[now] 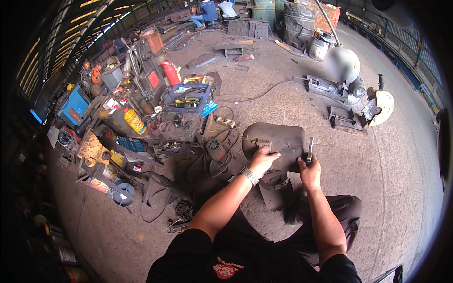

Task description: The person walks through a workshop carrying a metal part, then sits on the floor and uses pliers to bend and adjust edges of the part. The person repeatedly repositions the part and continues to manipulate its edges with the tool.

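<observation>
In front of my knees a dark brown, dusty, broad piece with rounded corners (288, 141) is held up, and I cannot make out its exact kind. My left hand (263, 162), with a metal watch on its wrist, is closed on it beside a small raised block (264, 143), thumb lying over the surface. Against its right edge is my right hand (309, 173), fingers closed round a slim tool with a silver upper part and a green band (309, 153). Below, a dark metal bracket (275, 191) stands on the floor between my legs.
Left lies a cluttered heap with a yellow bottle (134, 121), a red bottle (170, 73) and a blue tool crate (187, 98). Cables and a grinder-like motor (216, 150) lie nearer. A cut-off saw (373, 101) stands right. Two people sit far back.
</observation>
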A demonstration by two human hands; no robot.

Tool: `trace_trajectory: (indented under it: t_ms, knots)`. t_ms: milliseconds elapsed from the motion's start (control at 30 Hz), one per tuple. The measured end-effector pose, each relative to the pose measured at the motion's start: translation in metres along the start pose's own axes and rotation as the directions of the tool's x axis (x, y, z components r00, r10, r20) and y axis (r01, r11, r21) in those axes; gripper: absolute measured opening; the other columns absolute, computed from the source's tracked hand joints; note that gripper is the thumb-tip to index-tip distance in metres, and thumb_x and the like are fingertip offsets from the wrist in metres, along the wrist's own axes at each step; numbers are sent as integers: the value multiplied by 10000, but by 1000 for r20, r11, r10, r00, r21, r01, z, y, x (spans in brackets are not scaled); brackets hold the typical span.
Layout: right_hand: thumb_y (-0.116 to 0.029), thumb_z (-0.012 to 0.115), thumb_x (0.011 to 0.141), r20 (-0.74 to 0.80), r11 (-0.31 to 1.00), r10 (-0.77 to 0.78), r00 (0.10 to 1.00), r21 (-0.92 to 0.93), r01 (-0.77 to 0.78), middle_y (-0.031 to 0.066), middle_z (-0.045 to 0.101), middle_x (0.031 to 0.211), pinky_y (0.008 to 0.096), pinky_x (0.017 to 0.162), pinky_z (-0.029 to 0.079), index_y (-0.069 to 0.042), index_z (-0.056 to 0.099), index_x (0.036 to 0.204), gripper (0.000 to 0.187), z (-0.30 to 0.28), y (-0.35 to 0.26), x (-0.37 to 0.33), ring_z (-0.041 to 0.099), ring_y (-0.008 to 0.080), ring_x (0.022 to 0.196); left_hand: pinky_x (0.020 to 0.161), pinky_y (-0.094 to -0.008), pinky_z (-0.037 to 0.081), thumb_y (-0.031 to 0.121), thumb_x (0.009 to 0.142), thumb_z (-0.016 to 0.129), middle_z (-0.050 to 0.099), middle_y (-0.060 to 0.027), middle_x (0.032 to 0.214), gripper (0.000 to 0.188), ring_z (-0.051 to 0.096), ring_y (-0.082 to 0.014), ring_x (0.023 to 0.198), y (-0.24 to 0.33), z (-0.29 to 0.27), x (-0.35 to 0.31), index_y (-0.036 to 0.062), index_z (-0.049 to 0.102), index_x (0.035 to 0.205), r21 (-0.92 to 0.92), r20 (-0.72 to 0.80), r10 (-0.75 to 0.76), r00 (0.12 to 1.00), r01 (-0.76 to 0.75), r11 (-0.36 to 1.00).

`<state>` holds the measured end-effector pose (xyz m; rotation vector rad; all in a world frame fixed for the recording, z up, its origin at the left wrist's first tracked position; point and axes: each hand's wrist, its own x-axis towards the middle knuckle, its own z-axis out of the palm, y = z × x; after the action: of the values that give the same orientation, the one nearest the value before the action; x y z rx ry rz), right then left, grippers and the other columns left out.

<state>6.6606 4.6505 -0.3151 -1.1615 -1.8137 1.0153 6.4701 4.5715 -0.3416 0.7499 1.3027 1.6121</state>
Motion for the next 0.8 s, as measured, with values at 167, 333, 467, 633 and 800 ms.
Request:
trace_trajectory:
  t_ms: [167, 333, 467, 633, 800]
  knots:
    - [-220, 740, 887, -57, 969, -163, 985, -196, 149, 279, 691, 891, 477, 753, 528, 46, 613, 1068, 346, -4, -13, -7, 682, 472, 866, 882, -302, 538, -24, 963, 608, 703, -95, 1127, 229, 661, -146, 996, 1, 0, -2, -18, 612, 1191, -27, 14, -3, 1000, 3, 1000]
    - [-209, 750, 877, -66, 977, -168, 984, -145, 157, 270, 689, 861, 483, 729, 522, 42, 605, 1032, 329, -11, -28, -4, 682, 469, 850, 885, -293, 534, -11, 968, 612, 697, -90, 1133, 219, 659, -141, 1004, 20, 9, -8, -12, 611, 1187, -174, 63, -2, 998, 13, 985]
    - [-202, 764, 870, -98, 989, -143, 985, -63, 137, 245, 689, 828, 453, 715, 521, 41, 606, 994, 315, -11, -21, 1, 689, 418, 798, 884, -294, 532, 2, 974, 611, 691, -84, 1130, 226, 659, -143, 1009, 20, 8, -5, -6, 601, 1200, -140, 81, 38, 996, -26, 990]
    - [-189, 767, 880, -111, 987, -106, 988, 112, 119, 192, 698, 820, 411, 708, 514, 25, 619, 980, 279, -10, -18, 10, 680, 308, 745, 727, -218, 494, 25, 972, 635, 667, 14, 959, 96, 609, -59, 838, 12, 1, 3, 48, 638, 1065, -341, 52, 39, 998, -19, 940]
    - [-134, 739, 923, -50, 992, -9, 999, 126, 15, 36, 662, 888, 303, 756, 481, 8, 620, 1036, 217, -2, -9, 8, 565, 128, 816, 634, -232, 397, 28, 959, 659, 491, 70, 787, 234, 466, -44, 715, 8, 3, 0, 118, 504, 808, -139, -49, 115, 992, -120, 983]
